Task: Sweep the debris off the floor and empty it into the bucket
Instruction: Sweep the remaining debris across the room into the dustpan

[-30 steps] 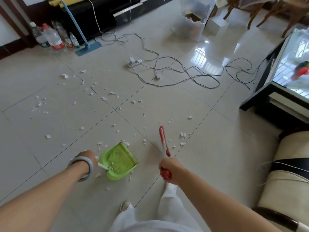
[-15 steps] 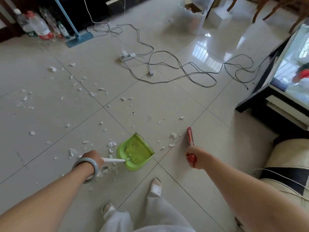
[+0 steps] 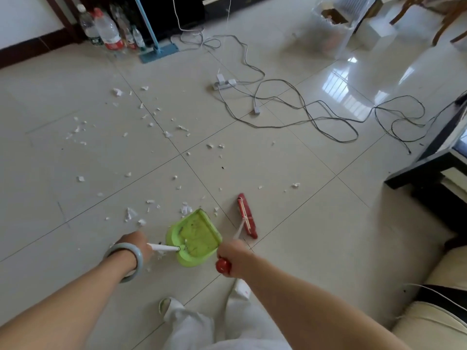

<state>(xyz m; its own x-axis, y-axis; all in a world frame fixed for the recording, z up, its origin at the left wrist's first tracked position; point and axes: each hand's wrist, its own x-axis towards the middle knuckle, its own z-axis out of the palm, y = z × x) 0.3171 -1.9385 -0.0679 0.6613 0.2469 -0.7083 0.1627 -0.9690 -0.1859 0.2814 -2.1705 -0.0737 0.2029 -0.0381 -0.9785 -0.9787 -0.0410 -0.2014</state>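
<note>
**Pan Held Low, Broom Beside It, Scraps Still Ahead**

The left hand (image 3: 135, 245) was curled round the thin white handle of the green plastic dustpan (image 3: 193, 238). The shallow, scoop-shaped pan sat on the glossy tiled floor (image 3: 303, 223), its open lip pointing away from the person, probably so that litter could be pushed straight in. The right hand (image 3: 233, 257) was closed on the broom (image 3: 247, 215) just above its round red knob. The narrow red brush head lay on the tile just ahead of that hand, beside the pan but not touching it.

The debris (image 3: 185, 209) was torn white scraps that looked light and papery. The nearest clump lay at the pan's far lip, ahead of the left hand, and the rest was scattered well beyond both hands. Only a few flecks sat in the pan. The bucket (image 3: 321, 34), seemingly a translucent plastic bin, stood far ahead of the right hand, past a power strip (image 3: 224, 83).
</note>
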